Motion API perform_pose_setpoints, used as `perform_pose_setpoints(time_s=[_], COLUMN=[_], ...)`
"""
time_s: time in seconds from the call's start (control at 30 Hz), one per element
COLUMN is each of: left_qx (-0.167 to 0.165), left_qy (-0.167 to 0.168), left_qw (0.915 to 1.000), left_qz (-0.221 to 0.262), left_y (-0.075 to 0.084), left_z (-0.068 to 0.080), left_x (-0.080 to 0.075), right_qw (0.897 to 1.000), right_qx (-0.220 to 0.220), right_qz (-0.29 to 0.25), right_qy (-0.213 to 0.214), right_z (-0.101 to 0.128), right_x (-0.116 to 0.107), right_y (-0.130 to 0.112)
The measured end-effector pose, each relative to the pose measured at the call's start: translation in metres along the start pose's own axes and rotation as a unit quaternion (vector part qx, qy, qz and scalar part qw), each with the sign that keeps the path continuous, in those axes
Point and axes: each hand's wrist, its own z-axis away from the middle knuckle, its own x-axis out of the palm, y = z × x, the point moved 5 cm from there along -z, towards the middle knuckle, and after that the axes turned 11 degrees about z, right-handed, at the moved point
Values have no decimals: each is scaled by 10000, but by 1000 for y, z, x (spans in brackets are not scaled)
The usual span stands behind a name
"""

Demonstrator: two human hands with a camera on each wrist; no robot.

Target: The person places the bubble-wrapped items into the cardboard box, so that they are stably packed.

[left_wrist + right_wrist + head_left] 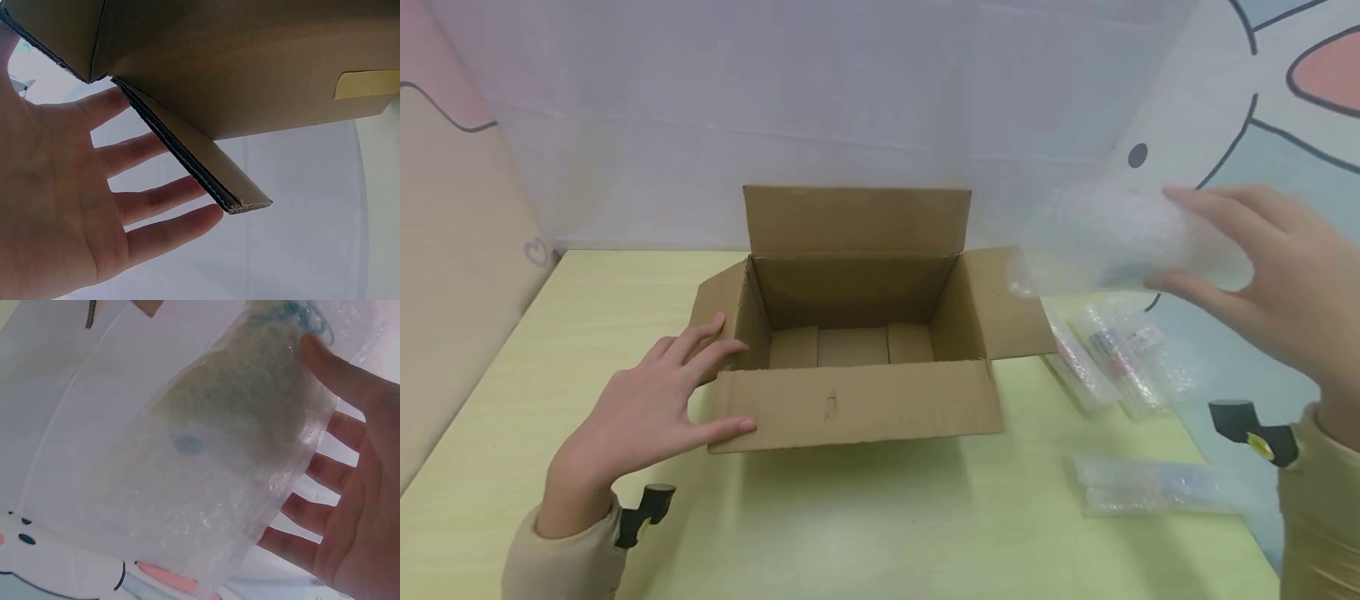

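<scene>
An open cardboard box (857,404) sits in the middle of a pale green table (865,525), its flaps spread out. My left hand (655,408) rests with straight fingers against the box's front left corner and left flap (187,156). My right hand (1270,275) holds up a clear bubble-wrap packet (1112,242) above the table to the right of the box, thumb under it and fingers over it. In the right wrist view the bubble-wrap packet (231,444) lies across my fingers (331,369).
Bubble-wrapped items (1120,358) lie on the table right of the box. Another wrapped packet (1157,485) lies nearer the front right. A pale wall covering stands behind the table. The box's inside shows only its bottom flaps (850,346).
</scene>
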Motion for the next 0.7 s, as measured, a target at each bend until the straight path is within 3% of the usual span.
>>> perform_pose_setpoints(time_s=[0.13, 0.27, 0.47, 0.7], left_qx=[4, -25, -243, -354], left_qy=[-13, -63, -327, -615], left_qw=[10000, 10000, 9992, 9974], left_qz=[49, 34, -40, 83], left_y=[-1, 0, 3, 6], left_z=[-2, -4, -10, -13], left_x=[-1, -2, -1, -2], right_qw=[9960, 9877, 9735, 9509], right_qx=[-847, -1536, -1958, -2337], right_qz=[279, 215, 75, 57], right_qy=[17, -180, -1178, -2028], right_z=[-30, -56, -85, -110], right_x=[-5, -2, 15, 46], right_y=[-29, -60, -101, -139])
